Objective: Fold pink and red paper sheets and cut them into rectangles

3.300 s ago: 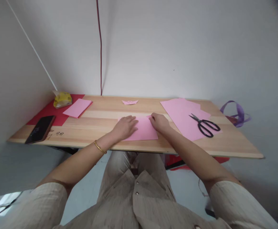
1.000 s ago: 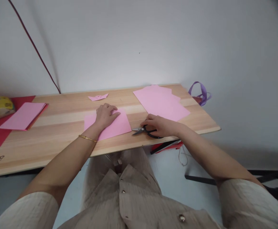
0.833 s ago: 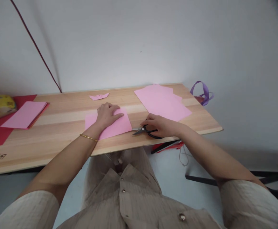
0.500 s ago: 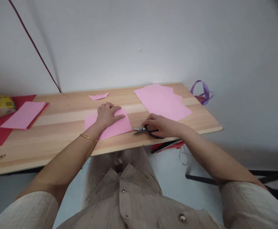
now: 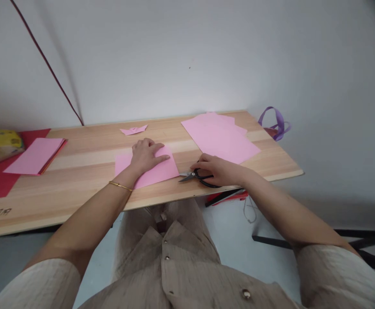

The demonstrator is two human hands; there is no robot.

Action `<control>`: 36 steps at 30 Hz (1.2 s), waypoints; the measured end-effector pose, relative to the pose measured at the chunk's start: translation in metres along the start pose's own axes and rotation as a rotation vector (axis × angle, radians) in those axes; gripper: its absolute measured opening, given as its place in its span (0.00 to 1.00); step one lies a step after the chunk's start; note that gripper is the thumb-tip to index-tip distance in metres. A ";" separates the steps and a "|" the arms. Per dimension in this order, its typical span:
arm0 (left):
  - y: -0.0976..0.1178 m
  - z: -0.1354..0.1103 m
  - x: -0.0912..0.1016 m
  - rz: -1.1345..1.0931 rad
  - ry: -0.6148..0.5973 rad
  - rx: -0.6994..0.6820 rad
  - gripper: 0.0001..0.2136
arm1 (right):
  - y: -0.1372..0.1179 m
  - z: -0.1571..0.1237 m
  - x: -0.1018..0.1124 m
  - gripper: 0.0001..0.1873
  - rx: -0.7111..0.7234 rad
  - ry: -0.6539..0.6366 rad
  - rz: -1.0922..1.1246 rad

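My left hand (image 5: pixel 147 156) lies on a sheet of pink paper (image 5: pixel 161 171), pressing it to the wooden table, with the thumb spread to the right. The paper's left part is partly covered by my hand and wrist. To the right, my right hand (image 5: pixel 215 167) is closed around the black handles of a pair of scissors (image 5: pixel 192 175). The blades are parted and point left, with their tips close to the paper's lower right corner; whether they touch it I cannot tell.
Behind my left hand lies a folded pink paper shape (image 5: pixel 134 130). Several loose pink sheets (image 5: pixel 221 137) overlap at the right. A stack of paper (image 5: pixel 34 156), red sheets (image 5: pixel 1 186) and a yellow packet (image 5: pixel 2 146) are at the left. A purple strap (image 5: pixel 279 122) hangs past the table's right end.
The scissors have shifted very slightly left, and my left hand stays on the paper. The view has moved a little; otherwise things stand as before.
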State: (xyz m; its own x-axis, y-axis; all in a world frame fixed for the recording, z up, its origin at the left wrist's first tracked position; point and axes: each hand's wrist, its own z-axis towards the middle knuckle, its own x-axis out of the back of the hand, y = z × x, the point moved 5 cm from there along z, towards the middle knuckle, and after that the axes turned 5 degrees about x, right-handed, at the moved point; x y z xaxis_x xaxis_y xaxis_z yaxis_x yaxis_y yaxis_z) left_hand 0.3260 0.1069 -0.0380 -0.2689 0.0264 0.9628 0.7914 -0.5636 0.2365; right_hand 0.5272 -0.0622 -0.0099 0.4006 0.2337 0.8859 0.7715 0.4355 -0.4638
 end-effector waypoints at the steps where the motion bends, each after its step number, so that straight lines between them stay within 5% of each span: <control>1: 0.001 0.000 0.000 0.008 -0.008 0.001 0.28 | -0.001 0.001 0.000 0.25 0.002 0.001 -0.001; 12: 0.014 -0.004 -0.004 0.111 -0.065 -0.068 0.39 | -0.006 0.021 -0.004 0.24 0.066 -0.032 -0.048; 36: 0.011 -0.003 -0.008 0.102 -0.098 -0.058 0.41 | -0.017 0.002 -0.018 0.29 0.145 0.031 0.027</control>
State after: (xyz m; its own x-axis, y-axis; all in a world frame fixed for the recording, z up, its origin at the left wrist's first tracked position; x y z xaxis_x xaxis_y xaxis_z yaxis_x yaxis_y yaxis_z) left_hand 0.3351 0.0983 -0.0438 -0.1319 0.0459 0.9902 0.7783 -0.6139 0.1321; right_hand 0.5063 -0.0720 -0.0180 0.4371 0.2211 0.8718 0.6818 0.5508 -0.4815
